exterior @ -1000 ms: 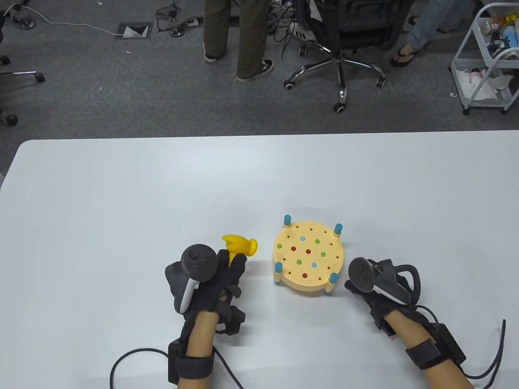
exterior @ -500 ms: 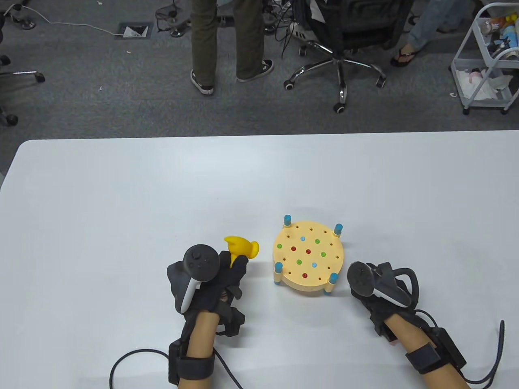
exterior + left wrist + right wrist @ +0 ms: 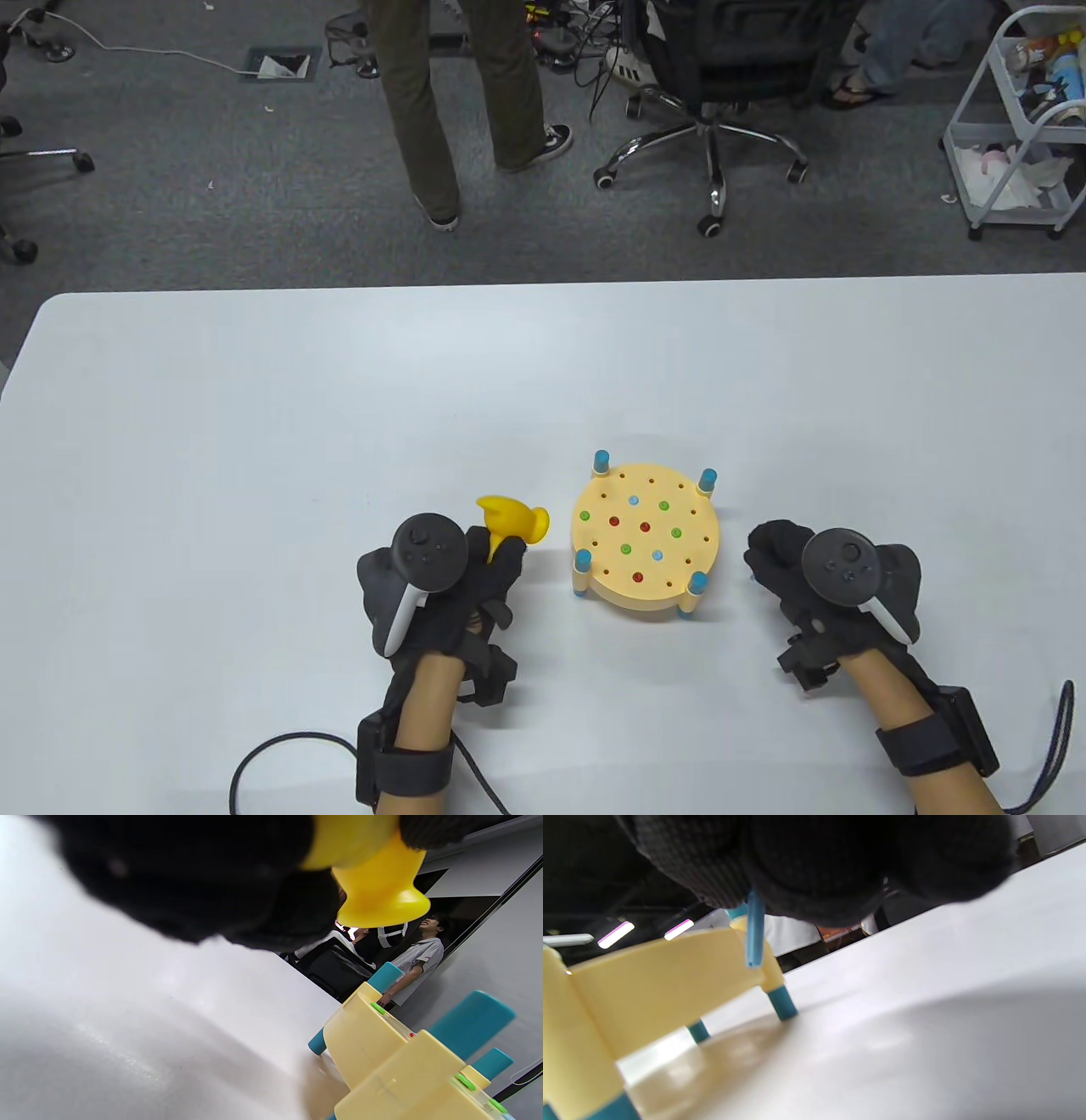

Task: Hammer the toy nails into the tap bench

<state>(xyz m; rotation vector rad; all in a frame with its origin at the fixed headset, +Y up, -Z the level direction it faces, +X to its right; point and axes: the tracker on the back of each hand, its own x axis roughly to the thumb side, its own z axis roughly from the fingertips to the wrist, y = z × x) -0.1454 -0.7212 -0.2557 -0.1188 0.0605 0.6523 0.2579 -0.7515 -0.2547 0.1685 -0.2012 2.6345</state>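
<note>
A round pale-yellow tap bench [image 3: 645, 531] with blue legs stands on the white table [image 3: 254, 441]. Red, green, blue and yellow nail heads sit in its top. My left hand [image 3: 488, 564] grips a yellow toy hammer [image 3: 513, 519] just left of the bench; the hammer head [image 3: 377, 887] hangs at the top of the left wrist view, with the bench [image 3: 403, 1065] at lower right. My right hand [image 3: 776, 552] is just right of the bench and holds a thin blue nail [image 3: 754, 929] point down beside the bench [image 3: 649, 984].
The table's far edge runs across the middle of the table view. Beyond it are a person's legs [image 3: 458, 93], an office chair [image 3: 704, 110] and a white cart [image 3: 1018, 127]. Cables trail from both wrists near the front edge.
My right hand has turned over and shifted right, its tracker now facing up. My left hand with the hammer has edged slightly right. The person behind has stepped left.
</note>
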